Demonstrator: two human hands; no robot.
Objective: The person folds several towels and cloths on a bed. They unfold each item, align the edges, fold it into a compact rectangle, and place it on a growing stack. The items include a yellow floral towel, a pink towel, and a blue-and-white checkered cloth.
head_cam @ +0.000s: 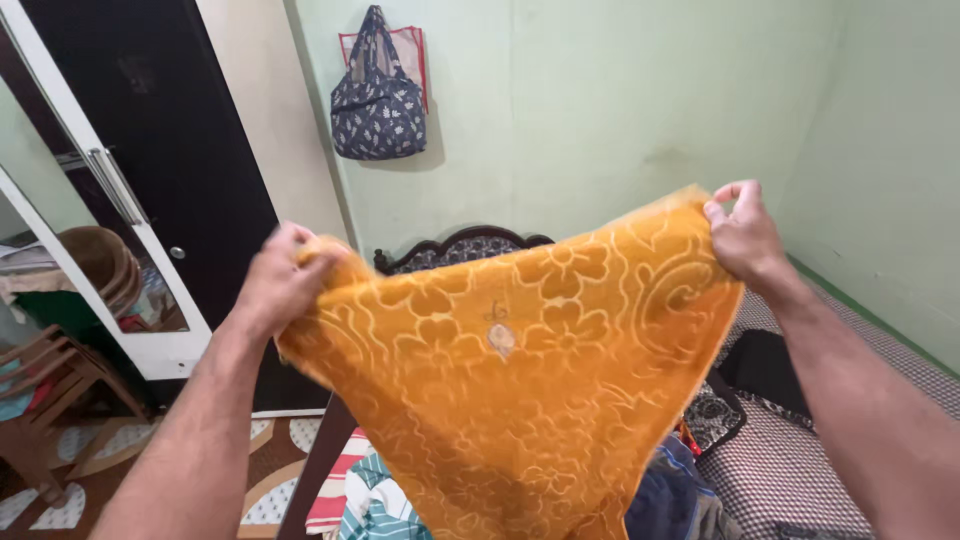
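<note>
An orange towel [510, 390] with a raised flower pattern hangs spread in the air in front of me. My left hand [278, 280] grips its upper left corner, the cloth bunched in the fist. My right hand [742, 236] pinches the upper right corner between thumb and fingers, held a little higher. The towel droops between both hands and hides much of the bed below.
A bed [800, 470] with a checked sheet lies below, with a dark carved headboard [470, 245] and a pile of clothes [370, 500] on it. A patterned blue bag [378, 105] hangs on the green wall. A dark wardrobe [150, 150] and a wooden chair [40, 385] stand at left.
</note>
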